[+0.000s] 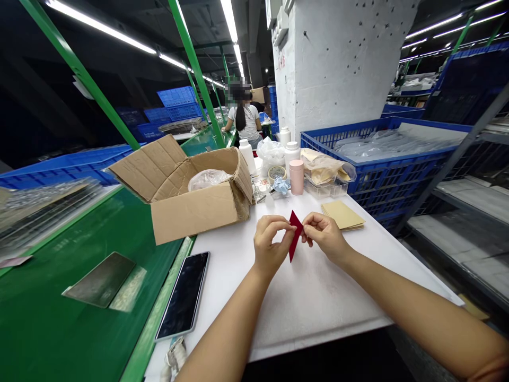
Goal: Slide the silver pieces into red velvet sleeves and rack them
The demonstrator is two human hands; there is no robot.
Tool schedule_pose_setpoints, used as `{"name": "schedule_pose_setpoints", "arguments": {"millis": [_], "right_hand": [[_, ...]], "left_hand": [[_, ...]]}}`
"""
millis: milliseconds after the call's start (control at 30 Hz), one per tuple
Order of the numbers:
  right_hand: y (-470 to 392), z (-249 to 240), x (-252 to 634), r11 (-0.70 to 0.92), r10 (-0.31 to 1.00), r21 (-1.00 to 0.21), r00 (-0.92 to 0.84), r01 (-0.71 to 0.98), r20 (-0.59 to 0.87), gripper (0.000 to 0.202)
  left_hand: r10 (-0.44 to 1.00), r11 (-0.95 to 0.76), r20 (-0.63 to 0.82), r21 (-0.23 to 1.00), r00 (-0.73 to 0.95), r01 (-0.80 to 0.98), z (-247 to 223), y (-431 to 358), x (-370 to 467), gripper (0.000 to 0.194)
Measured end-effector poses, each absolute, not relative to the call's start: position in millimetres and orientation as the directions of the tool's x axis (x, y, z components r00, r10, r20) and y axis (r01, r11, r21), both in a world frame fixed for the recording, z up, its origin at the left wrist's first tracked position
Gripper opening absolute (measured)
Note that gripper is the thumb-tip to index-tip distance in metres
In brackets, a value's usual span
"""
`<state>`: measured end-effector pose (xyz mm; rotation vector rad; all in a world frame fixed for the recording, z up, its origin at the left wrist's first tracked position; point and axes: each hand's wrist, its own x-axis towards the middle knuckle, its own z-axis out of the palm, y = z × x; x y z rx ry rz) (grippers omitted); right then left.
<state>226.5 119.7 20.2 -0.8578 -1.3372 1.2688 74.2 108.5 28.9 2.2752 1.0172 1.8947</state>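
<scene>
A small dark red piece (295,236) is held up above the white table (314,297), its pointed ends facing up and down. My left hand (273,241) pinches it from the left between thumb and fingers. From the right, my right hand (323,233) has its fingers closed at the piece's right edge. Just behind my right hand lies a stack of tan sheets (342,215). A pink bottle (296,177) stands beyond both hands.
An open cardboard box (194,212) and a phone (183,294) are at the left, beside a green conveyor (51,329) carrying a dark flat panel. White bottles (292,154) stand at the back. A blue crate (377,183) is right; a person (247,121) sits farther off.
</scene>
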Motion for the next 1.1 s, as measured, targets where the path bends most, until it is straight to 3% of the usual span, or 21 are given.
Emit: {"name": "schedule_pose_setpoints", "arguments": {"millis": [367, 1100], "right_hand": [[119.2, 21.5, 225.7, 0.185, 0.957, -0.969, -0.192, -0.165, 0.215, 0.004], [120.0, 20.0, 226.2, 0.185, 0.955, -0.967, -0.202, -0.173, 0.218, 0.003]], "left_hand": [[0.491, -0.742, 0.87, 0.388, 0.049, 0.548, 31.5, 106.5, 75.4, 0.01], [0.465, -0.757, 0.882, 0.353, 0.074, 0.55, 32.1, 106.3, 75.1, 0.011]]}}
